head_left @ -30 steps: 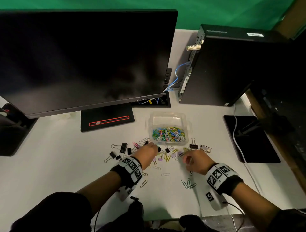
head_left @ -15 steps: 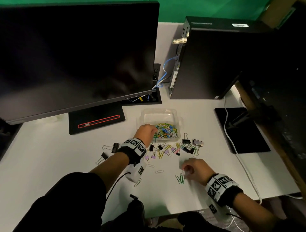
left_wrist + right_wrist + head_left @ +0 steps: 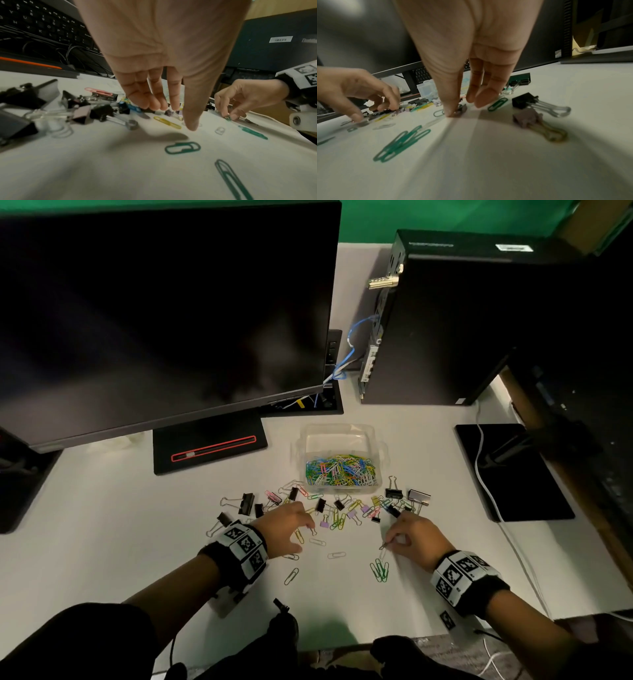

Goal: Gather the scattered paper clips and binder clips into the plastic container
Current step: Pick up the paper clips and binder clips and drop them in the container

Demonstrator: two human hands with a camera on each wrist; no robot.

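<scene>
Pinched between thumb and fingertips of the right hand (image 3: 412,537): a small clip (image 3: 383,546), lifted at one end off the white desk (image 3: 102,542), just above a bunch of green paper clips (image 3: 379,570) lying flat. In the right-wrist view the thumb tip presses down beside a small dark clip — whether that grasp is firm cannot be told. Spread and relaxed, holding nothing, the left hand (image 3: 287,525), fingers pointing down over a yellow paper clip (image 3: 167,122), thumb close to the desk. Mid-gathering, judging by the layout: plastic container (image 3: 342,436) part-filled with coloured paper clips, standing just beyond the scatter and below the monitor stand (image 3: 209,445); still out on the desk a band of binder clips (image 3: 246,503) and paper clips between container and hands, more binder clips at right (image 3: 418,496). Next, probably: secure the pinch, carry over the rim, drop — and close the left fingers on the flat yellow clip, likely awkward to lift, being thin wire flush with the surface.
</scene>
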